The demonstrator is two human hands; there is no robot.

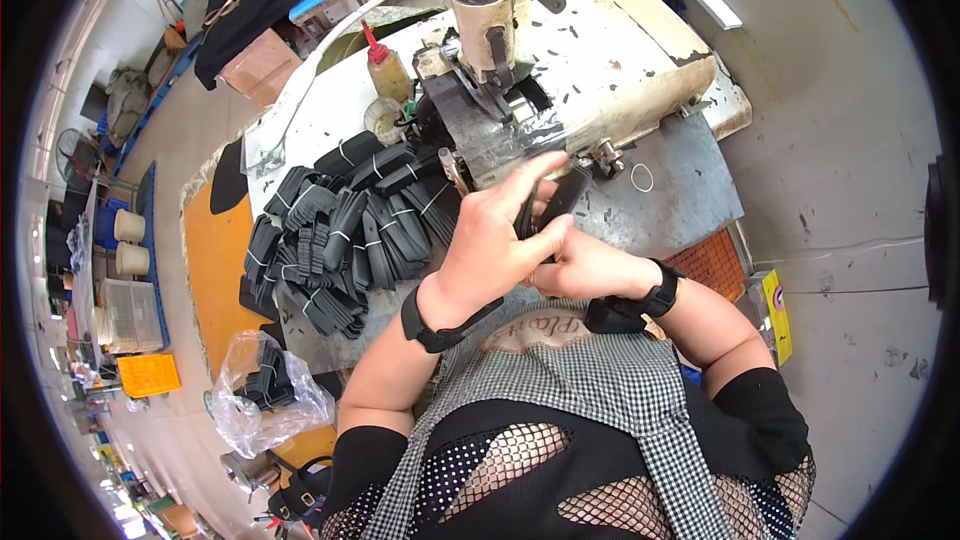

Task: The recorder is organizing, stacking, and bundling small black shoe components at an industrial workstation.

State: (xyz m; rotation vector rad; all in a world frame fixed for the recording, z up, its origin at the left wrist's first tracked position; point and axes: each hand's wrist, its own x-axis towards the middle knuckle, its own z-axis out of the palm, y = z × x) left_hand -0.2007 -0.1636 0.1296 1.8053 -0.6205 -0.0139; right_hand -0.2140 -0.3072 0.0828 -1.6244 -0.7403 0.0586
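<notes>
Both hands meet in front of the sewing machine [500, 105], around a small stack of black strips [568, 192]. With thumb and fingers my left hand [490, 240] grips it, the forefinger stretched along its far side. From below, my right hand [590, 268] closes on the near end, its fingers partly hidden behind the left thumb. Many bundles of black strips [345, 225], bound with thin white bands, lie heaped left of my hands. A single pale elastic band [642, 177] rests on the metal plate [690, 180] to the right.
An oil bottle with a red tip [388, 65] and a clear cup [382, 118] stand left of the machine. Black scraps dot the white tabletop [590, 30]. A clear plastic bag [270, 395] holding black pieces sits at the lower left, near an orange board [225, 280].
</notes>
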